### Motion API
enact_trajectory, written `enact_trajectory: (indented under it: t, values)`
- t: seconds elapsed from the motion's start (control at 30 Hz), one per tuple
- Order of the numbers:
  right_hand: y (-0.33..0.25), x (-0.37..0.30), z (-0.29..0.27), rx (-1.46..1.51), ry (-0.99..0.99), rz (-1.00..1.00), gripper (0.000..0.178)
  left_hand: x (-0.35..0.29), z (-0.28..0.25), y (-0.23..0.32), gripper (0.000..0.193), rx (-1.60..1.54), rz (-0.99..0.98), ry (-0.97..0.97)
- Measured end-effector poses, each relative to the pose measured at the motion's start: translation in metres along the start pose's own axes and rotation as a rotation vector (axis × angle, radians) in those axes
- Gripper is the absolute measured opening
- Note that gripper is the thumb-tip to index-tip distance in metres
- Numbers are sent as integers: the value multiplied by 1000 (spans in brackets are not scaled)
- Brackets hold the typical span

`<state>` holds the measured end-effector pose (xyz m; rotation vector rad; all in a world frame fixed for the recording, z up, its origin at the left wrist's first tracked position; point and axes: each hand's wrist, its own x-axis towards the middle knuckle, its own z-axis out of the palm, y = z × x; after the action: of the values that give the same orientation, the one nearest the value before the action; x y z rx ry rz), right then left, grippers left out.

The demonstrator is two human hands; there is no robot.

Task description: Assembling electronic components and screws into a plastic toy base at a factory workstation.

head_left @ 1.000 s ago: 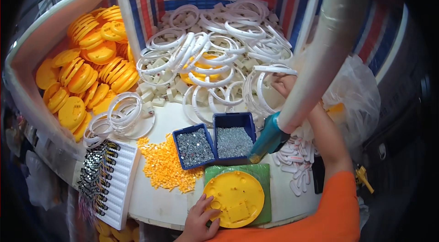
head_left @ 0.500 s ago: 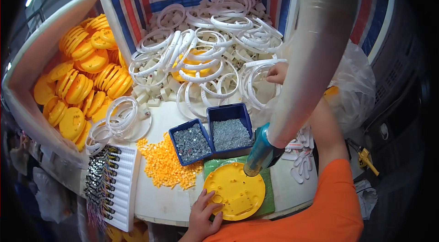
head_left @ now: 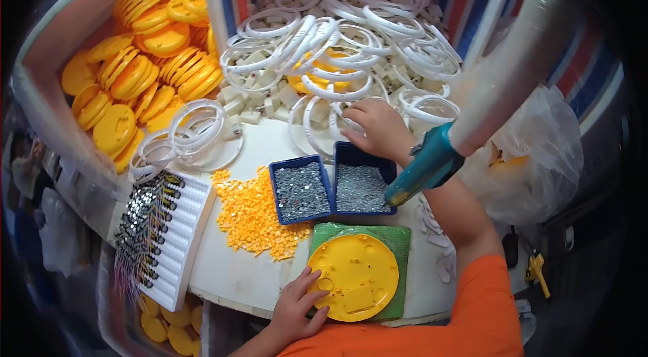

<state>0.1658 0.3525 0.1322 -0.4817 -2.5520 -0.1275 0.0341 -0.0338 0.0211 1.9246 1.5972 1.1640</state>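
Note:
A round yellow plastic cover [head_left: 361,269] with small posts and holes lies on a green mat [head_left: 398,296] at the front. My left hand [head_left: 297,306] rests on the cover's left rim, fingers spread. Beyond two blue bins, my right hand [head_left: 379,129] reaches to the near edge of a heap of white plastic rings [head_left: 297,46]. Its fingers and thumb are apart next to a ring, and nothing shows as gripped. Over my right forearm hangs a teal powered screwdriver [head_left: 428,165] below a plastic-wrapped tube [head_left: 513,63].
Blue bins [head_left: 332,185] hold small metal parts. Left of them lie yellow plastic bits [head_left: 253,218] and a white ribbed tray [head_left: 179,242] with wired parts. Yellow covers [head_left: 138,80] fill a box at the left. White strips [head_left: 439,242] and a clear bag [head_left: 540,161] sit at the right.
My right hand has moved left and nearer, from the rings at the right to those behind the bins. The screwdriver has swung up and away. The view has shifted; my left hand stays on the cover.

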Motion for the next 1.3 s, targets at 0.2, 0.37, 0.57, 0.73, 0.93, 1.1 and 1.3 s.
enact_trajectory:
  t: [0.2, 0.37, 0.57, 0.73, 0.93, 1.1, 1.3]
  values:
    - [-4, -49, -16, 105, 119, 193, 32, 60, -68, -20, 38, 206, 353, 92]
    - [-49, -152, -66, 267, 125, 498, 27, 222, -120, -128, 41, 457, 144, 216]
    - [-147, -249, -94, 269, 256, 617, 34, 324, -111, -227, 30, 903, -7, 287]
    - [-197, -269, -82, 481, 319, 853, 26, 327, -117, -234, 17, 960, -140, 148]
    - [-204, -256, -80, 605, 306, 561, 26, 260, -140, -145, 10, 649, 103, 362]
    - [-207, -203, -62, 623, 220, 267, 25, 158, -97, -19, 19, 458, 320, 183]
    - [-228, -176, -48, 444, -26, 353, 50, 67, -20, 27, 25, 276, 301, -91]
